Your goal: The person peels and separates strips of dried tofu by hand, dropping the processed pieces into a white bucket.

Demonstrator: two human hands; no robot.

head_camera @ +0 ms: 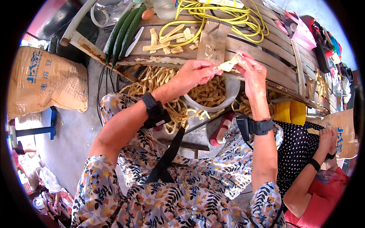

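Both my hands pinch a pale yellow food strip (228, 66), held stretched between my fingertips above the edge of a slatted wooden table. My left hand (196, 72) has its left end; my right hand (251, 68) grips the other, raised end. Beneath them, partly under the table edge, a white plastic basin (236, 88) holds many short folded yellowish pieces (207, 92). Long loose strips (154, 78) hang in a heap left of the basin. Just behind my hands, a wooden block (211, 42) with small crumbs lies on the table, beside a pile of short strips (172, 38).
Cucumbers (124, 32), a white-handled tool (134, 42), an egg (147, 14) and a coiled yellow cord (245, 25) lie on the table (256, 54). A yellow container (296, 112) stands at right, near a co-worker's hands (327, 139). A large paper sack (48, 82) is at left.
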